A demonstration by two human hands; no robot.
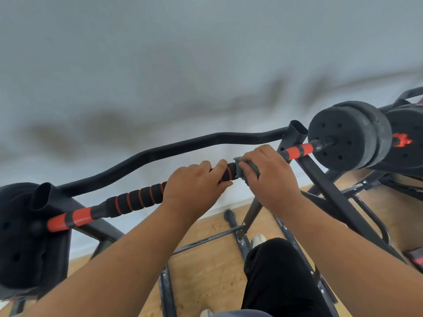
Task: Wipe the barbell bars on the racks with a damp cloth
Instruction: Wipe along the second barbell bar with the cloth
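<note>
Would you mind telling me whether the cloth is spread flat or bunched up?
Bunched up: the cloth is wadded around the bar inside the right hand, only frayed edges showing.

The rack uprights (297,130) and weight plates (343,138) are closing both bar ends. The curved crossbar (183,145) is running behind, leaving a free gap above the barbell bar (137,197).

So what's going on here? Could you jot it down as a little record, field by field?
activity: wiping a barbell that rests on a rack
left hand: left hand grips the bar's black foam grip
right hand: right hand holds a grey cloth wrapped round the bar
bar: black and orange-red, tilted in the picture
weights: dark plates at the right end, another at the left end
rack: black metal frame
floor: wooden
</note>
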